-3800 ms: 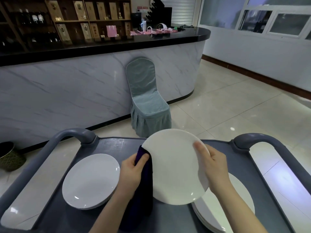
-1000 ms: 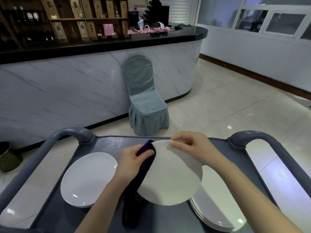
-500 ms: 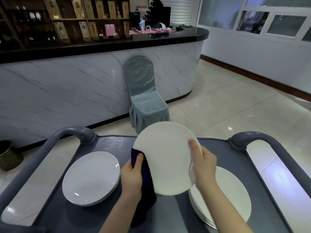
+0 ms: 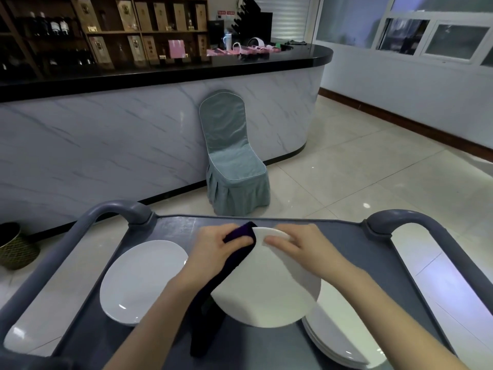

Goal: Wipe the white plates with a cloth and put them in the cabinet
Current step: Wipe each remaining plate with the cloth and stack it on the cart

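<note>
Where half a second ago the white plate (image 4: pixel 266 295) stood tipped up towards the camera, it now lies tilted low, nearly flat, with its far rim under both hands. The left hand (image 4: pixel 213 249) grips the dark cloth (image 4: pixel 213 303), fingers curled round it. The cloth is folded over the plate's far-left rim; earlier this hand sat lower on the left edge. The right hand (image 4: pixel 301 249) has gone from the right edge to the far rim, fingers laid over the top, holding the plate just beside the left hand.

The right thumb is out of sight, so the grip underneath cannot be read. The cloth's tail hangs below the left wrist and passes under the plate's near-left edge; whether it touches the surface is unclear. Under the right forearm sits a stack of plates (image 4: pixel 336 335), mostly covered by plate and arm, count not readable.

Left of the left hand, well apart, a lone plate (image 4: pixel 141 279) lies flat. All of this rests on a grey cart (image 4: pixel 346 241).

Beyond the hands there is a pale tiled floor (image 4: pixel 373 169) and a cloth-covered chair (image 4: pixel 232 161) against a marble-faced counter (image 4: pixel 133 142), with dim shelves (image 4: pixel 106 30) behind. Far left, a woven basket (image 4: pixel 16 249) is cut by the frame edge.
</note>
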Demonstrator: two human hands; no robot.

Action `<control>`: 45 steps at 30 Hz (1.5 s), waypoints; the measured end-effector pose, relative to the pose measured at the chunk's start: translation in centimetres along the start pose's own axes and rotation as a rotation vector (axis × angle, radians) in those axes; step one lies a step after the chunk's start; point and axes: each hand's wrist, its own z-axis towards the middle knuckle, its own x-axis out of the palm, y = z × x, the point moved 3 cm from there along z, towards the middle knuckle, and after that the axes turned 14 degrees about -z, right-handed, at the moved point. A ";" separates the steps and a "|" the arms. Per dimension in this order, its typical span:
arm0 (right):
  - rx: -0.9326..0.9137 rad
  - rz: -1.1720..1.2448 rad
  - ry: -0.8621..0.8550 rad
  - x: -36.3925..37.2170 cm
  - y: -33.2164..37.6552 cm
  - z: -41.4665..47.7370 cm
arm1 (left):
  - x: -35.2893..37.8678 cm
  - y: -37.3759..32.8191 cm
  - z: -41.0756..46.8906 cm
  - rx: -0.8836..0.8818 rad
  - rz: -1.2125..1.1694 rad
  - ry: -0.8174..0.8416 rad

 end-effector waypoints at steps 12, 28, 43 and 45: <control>0.565 0.737 -0.448 4.0 -1.6 -2.7 | 1.4 5.8 -3.7 -0.449 -0.601 -0.601; 0.332 0.331 -0.217 -0.6 -1.5 0.5 | -0.8 2.7 -1.0 -0.258 -0.400 -0.282; 0.087 0.092 -0.131 4.7 -1.8 -4.2 | -1.2 6.4 -2.5 -0.609 -0.698 -0.723; -0.196 -0.433 -0.174 4.3 -1.4 -4.5 | -2.0 6.3 -1.9 -0.642 -0.672 -0.692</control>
